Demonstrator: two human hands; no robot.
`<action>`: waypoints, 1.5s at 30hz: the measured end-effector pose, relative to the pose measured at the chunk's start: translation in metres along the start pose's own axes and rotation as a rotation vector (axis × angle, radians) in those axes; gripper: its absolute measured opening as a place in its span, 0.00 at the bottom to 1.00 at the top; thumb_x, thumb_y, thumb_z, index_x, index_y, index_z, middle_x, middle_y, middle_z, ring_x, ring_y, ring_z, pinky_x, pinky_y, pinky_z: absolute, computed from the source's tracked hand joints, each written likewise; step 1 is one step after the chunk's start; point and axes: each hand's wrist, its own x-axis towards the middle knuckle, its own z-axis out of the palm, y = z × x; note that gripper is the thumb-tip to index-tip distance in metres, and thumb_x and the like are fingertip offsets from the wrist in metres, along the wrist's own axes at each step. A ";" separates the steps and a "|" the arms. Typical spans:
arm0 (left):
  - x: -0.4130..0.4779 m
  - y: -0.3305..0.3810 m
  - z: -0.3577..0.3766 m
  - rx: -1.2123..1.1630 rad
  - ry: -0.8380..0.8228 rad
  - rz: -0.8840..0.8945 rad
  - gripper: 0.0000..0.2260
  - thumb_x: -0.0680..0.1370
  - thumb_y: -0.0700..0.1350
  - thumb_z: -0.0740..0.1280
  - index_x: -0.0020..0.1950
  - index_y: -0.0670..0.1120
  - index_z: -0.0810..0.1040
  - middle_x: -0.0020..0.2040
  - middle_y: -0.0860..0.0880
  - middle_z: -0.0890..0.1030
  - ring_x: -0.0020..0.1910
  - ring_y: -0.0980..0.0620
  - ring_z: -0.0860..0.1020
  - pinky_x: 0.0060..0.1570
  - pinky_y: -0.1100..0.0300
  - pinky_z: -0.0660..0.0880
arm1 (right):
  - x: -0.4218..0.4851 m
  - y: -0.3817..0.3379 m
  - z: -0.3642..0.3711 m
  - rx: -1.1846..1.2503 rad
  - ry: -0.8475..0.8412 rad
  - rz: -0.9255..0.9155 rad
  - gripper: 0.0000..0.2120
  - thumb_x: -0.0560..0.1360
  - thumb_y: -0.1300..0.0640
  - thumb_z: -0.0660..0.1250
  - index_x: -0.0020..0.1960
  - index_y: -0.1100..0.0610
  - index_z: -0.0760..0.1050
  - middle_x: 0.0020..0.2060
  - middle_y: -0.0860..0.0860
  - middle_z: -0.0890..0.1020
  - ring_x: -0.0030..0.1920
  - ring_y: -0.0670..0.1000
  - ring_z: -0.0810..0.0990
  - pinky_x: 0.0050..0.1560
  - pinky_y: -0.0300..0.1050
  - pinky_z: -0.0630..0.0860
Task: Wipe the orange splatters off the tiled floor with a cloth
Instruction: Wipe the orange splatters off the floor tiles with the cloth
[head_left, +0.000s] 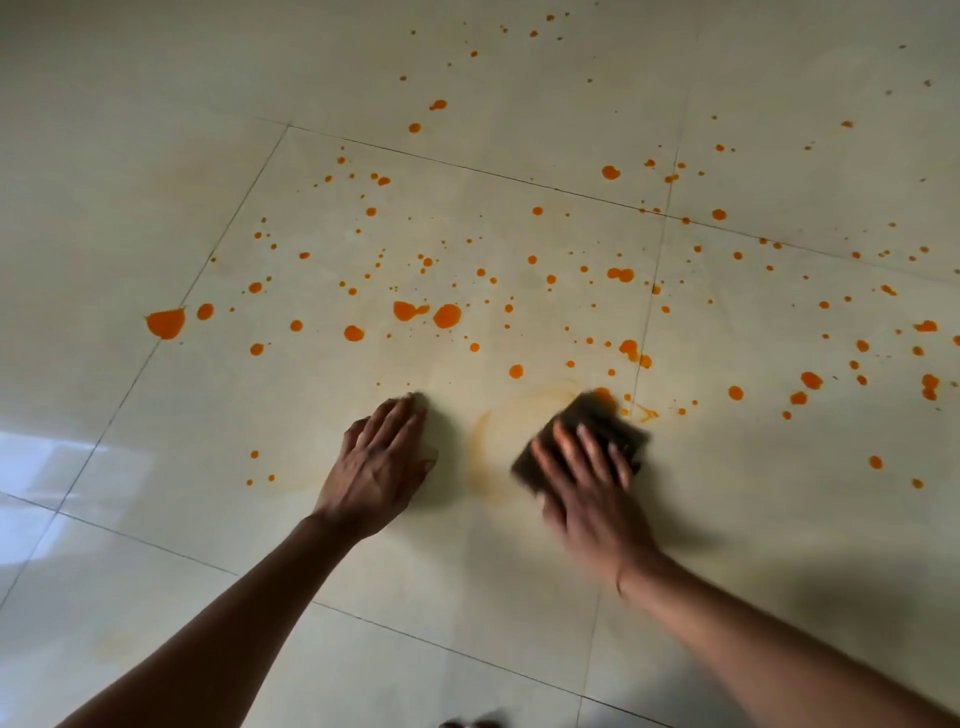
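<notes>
Orange splatters (447, 315) dot the pale tiled floor (467, 582) across the middle and far part of the view, with a large blob (166, 323) at the left. My right hand (589, 488) presses flat on a dark brown folded cloth (605, 418), blurred by motion, at the near edge of the splatters. Faint orange smear arcs (483, 441) curve on the tile just left of the cloth. My left hand (382, 457) lies flat on the floor, fingers together, holding nothing.
Dark grout lines (644, 332) cross the tiles. A bright window reflection (62, 462) shines on the floor at the left. Small orange dots (260, 467) lie left of my left hand, and more drops (875, 462) lie to the right.
</notes>
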 end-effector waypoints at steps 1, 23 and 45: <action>0.001 -0.002 0.000 -0.003 0.007 0.006 0.28 0.81 0.58 0.55 0.77 0.44 0.62 0.77 0.45 0.62 0.76 0.44 0.59 0.69 0.49 0.62 | 0.033 -0.006 -0.002 0.008 0.020 0.118 0.30 0.74 0.44 0.55 0.75 0.49 0.63 0.76 0.53 0.63 0.74 0.59 0.62 0.71 0.60 0.54; 0.061 0.001 0.003 -0.116 0.126 0.006 0.20 0.81 0.48 0.56 0.71 0.42 0.70 0.71 0.42 0.71 0.71 0.42 0.67 0.65 0.47 0.66 | 0.098 -0.031 -0.007 0.017 0.039 0.187 0.30 0.75 0.44 0.56 0.76 0.50 0.62 0.76 0.54 0.63 0.75 0.59 0.61 0.72 0.60 0.55; 0.084 0.058 -0.002 -0.133 0.004 0.121 0.26 0.77 0.49 0.58 0.75 0.42 0.64 0.76 0.41 0.64 0.74 0.40 0.62 0.70 0.45 0.58 | 0.065 0.056 -0.017 -0.031 -0.004 0.409 0.31 0.75 0.45 0.54 0.77 0.52 0.60 0.77 0.56 0.60 0.76 0.60 0.58 0.72 0.61 0.55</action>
